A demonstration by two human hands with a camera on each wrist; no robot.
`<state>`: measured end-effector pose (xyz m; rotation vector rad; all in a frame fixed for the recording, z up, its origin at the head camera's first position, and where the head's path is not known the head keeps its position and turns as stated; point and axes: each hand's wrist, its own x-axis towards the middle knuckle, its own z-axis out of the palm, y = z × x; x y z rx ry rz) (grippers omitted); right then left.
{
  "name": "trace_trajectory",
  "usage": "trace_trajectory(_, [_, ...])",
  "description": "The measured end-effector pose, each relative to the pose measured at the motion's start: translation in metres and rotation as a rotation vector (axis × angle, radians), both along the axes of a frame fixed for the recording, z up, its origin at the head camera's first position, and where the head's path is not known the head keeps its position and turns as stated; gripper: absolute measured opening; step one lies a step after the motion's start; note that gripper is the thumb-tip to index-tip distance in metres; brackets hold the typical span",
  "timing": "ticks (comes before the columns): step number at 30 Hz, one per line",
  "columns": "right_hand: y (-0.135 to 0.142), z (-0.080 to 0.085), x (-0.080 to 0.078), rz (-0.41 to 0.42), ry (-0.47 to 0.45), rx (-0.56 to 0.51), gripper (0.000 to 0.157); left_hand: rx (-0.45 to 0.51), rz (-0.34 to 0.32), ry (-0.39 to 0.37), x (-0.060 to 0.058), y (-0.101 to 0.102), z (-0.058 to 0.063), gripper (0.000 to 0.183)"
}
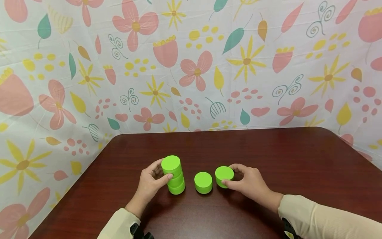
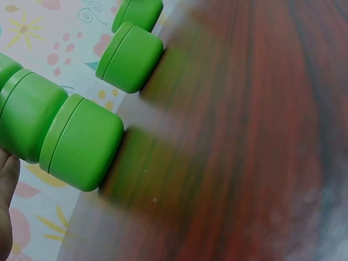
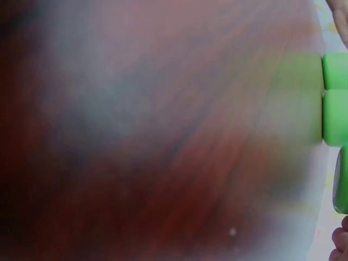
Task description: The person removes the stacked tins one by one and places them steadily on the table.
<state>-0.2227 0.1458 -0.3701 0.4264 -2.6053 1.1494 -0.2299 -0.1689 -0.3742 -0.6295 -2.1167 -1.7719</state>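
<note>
Several small round green lidded jars are in view. Three form a stack (image 1: 176,181) at the left of the head view; the lowest jar (image 2: 84,144) stands on the table. My left hand (image 1: 150,182) grips the upper part of this stack, thumb in front and fingers behind. To its right, a single jar (image 1: 203,183) stands upright on the table with no hand on it. My right hand (image 1: 249,182) pinches another jar (image 1: 223,177) between thumb and fingers. In the right wrist view this jar (image 3: 341,182) is slightly tilted, its base a little off the table.
A dark reddish-brown glossy table (image 1: 268,149) lies under everything and mirrors the jars. Behind it and along the left hangs a white cloth (image 1: 185,39) printed with flowers and leaves.
</note>
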Motion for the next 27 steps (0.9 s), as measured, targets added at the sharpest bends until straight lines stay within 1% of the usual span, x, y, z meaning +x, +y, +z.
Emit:
trace_trajectory(4, [0.0005,-0.0016,0.0000,0.007,-0.012,0.011,0.038,0.001,-0.003,0.001,-0.0001,-0.0002,-0.0002,0.047])
trace_trajectory(17, [-0.0007,-0.0093,0.0006,0.031,-0.092,0.005,0.038,-0.002,-0.015,0.005,-0.0005,-0.0009,-0.0002,0.047])
trace_trajectory(27, [-0.0001,-0.0103,0.0022,0.030,-0.100,0.008,0.038,-0.001,-0.005,-0.008,-0.0003,-0.0007,-0.0010,0.047])
